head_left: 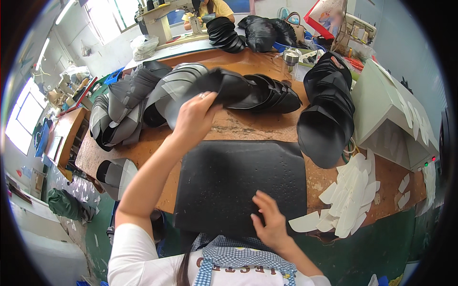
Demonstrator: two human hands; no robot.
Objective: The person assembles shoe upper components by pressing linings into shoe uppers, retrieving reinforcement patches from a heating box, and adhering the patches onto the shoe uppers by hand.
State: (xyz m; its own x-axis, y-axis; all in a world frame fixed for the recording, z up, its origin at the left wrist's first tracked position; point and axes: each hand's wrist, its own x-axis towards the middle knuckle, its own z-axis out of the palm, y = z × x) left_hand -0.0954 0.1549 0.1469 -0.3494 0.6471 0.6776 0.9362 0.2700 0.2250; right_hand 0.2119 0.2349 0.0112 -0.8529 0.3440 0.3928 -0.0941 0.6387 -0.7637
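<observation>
My left hand is raised over the far edge of the black mat, its fingers closed on a curved black piece that looks like a shoe upper. Motion blurs part of this piece. Just behind it, a row of nested black uppers lies on the table. Grey-lined uppers are stacked to its left. Low over the mat's near right part, my right hand has its fingers apart and holds nothing.
White cut pieces lie piled right of the mat. Behind them stand a stack of black uppers and a pale box-shaped machine. A glass jar stands farther back. Across the table, a person sits at a sewing machine.
</observation>
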